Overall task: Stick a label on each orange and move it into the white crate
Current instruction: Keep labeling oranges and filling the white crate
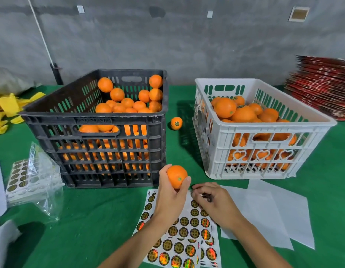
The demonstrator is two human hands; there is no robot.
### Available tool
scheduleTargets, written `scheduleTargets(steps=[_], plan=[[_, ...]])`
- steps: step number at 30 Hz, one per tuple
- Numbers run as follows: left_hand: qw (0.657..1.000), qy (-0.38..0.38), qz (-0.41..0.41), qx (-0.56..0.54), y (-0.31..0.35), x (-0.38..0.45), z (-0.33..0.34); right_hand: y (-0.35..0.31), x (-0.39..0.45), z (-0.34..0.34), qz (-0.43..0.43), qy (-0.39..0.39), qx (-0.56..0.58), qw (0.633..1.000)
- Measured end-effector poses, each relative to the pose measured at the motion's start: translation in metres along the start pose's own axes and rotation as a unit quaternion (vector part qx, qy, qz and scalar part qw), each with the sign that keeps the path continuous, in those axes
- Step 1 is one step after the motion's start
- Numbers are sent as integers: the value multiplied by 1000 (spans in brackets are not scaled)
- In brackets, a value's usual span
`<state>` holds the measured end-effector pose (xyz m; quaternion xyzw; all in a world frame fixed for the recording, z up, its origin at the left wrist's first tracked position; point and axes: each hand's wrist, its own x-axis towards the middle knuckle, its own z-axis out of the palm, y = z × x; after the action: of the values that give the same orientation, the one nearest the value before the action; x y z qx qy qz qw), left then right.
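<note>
Green cloth [94, 219] covers the table. Left edge: yellow scraps [7, 111], then a clear bag [42, 182] of label sheets. Left of centre: black crate [102, 136], part-full of oranges. Near edge, centre: label sheet [179, 235]. Left hand [170, 194] above the sheet's far end, fingers and thumb curled round an orange [176, 176], no label visible on it. Right hand [214, 202] just beside, fingertips bunched on the sheet; can't tell if a label is pinched. One labelled orange [176, 123] loose between the crates. Right: white crate [264, 144], holds labelled oranges. Blank sheets [274, 215] in front of it. Far right corner: red stack [322, 86].
</note>
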<state>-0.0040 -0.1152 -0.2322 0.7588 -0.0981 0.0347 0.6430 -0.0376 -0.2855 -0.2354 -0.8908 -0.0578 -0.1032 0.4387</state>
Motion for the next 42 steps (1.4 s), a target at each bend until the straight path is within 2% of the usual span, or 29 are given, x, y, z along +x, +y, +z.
scheduleTargets(steps=[6,14,21,25,28,31,34,36,38,42], plan=[[1000,-8,-9,8,-1,0,0,2,5,-5,-77,-1,-113,991],[1000,-12,-7,10,2,-3,-2,7,4,-13,-94,-105,-209,968],[1000,-13,-10,10,0,-4,-3,4,5,-14,-161,-109,-263,945],[1000,-7,-7,11,-2,-2,-2,4,0,-8,-146,-62,-167,973],[1000,-8,-8,10,-2,-1,-2,4,-1,0,-62,-34,-49,996],[1000,-6,-10,19,-4,0,-1,0,3,6,38,-16,69,997],[999,-7,-11,30,-6,1,-1,-8,9,6,92,94,136,982],[999,-14,-12,38,-8,1,0,-14,13,6,81,192,137,968],[998,-27,-7,55,-10,2,1,-20,14,7,36,239,133,961],[994,-54,21,96,-15,3,2,-29,11,15,-5,206,126,970]])
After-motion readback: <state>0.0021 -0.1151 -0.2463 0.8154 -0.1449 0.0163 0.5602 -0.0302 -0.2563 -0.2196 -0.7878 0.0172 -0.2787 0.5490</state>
